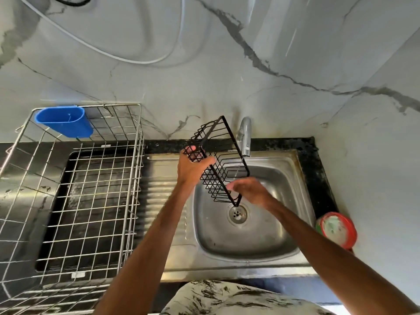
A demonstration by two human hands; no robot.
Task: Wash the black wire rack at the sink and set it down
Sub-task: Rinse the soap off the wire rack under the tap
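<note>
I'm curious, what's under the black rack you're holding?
Under the black wire rack lie the bare steel sink and its drain. The right hand hides part of the basin.

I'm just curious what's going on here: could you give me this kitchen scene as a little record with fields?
Place: steel sink against a marble wall
Held: black wire rack, tilted, above the sink
Left hand: grips the rack's upper end
Right hand: at its lower end, blurred, grip unclear
Tap: running thinly onto the rack
Left of sink: wire dish drainer with blue cup
Right of sink: red-rimmed tub
</note>
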